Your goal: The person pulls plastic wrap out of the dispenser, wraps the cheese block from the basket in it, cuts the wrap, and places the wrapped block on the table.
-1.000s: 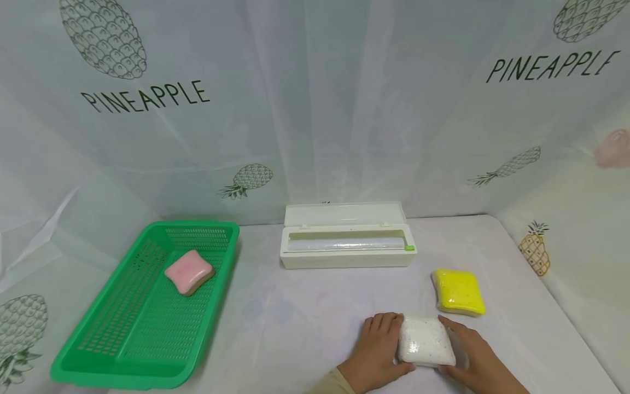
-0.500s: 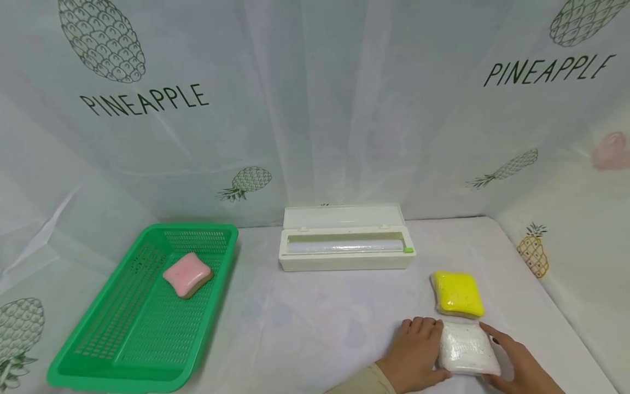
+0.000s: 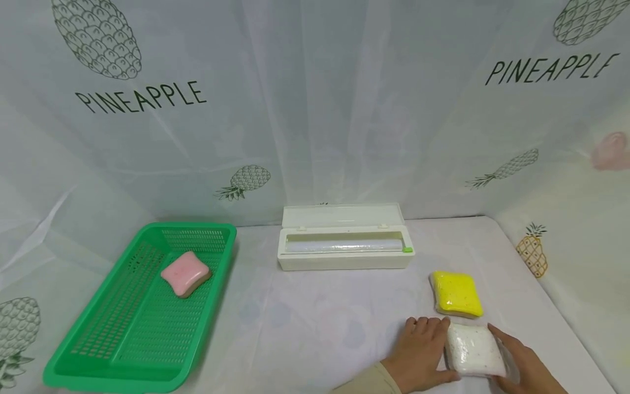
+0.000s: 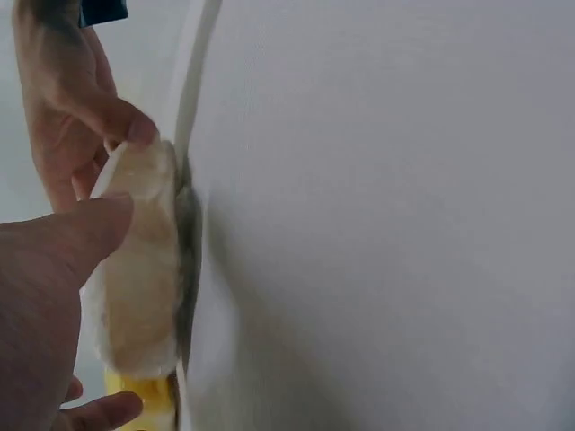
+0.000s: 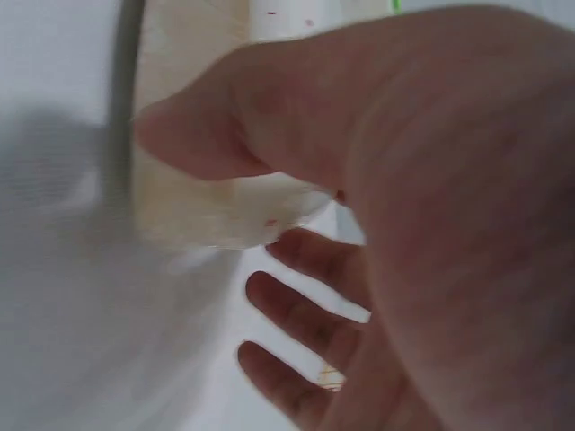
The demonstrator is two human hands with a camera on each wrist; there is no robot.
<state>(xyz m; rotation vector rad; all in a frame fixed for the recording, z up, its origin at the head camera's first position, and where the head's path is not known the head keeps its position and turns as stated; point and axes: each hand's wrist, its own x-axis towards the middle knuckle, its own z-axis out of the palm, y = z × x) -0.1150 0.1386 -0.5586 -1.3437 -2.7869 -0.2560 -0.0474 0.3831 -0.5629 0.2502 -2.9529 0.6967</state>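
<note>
A glossy white square block point(image 3: 475, 350) with small specks and beige sides lies at the lower right of the table in the head view, seemingly covered in clear film. My left hand point(image 3: 420, 350) holds its left side, thumb at the near edge and fingers at the far corner. On the opposite side my right hand point(image 3: 525, 364) grips it between thumb and index finger. The right wrist view shows the other right fingers point(image 5: 301, 314) spread clear of the block. Just behind it sits a similar yellow block point(image 3: 456, 294).
A white cling film dispenser point(image 3: 346, 261) with its lid raised stands at the back centre, a roll inside. To the left is a green plastic basket point(image 3: 133, 377) holding a pink block point(image 3: 186, 274). A pineapple-print curtain point(image 3: 339, 109) hangs behind the table.
Both hands have moved the white block to the right, bringing it in front of the yellow one. Over the last half second it has shifted only slightly.
</note>
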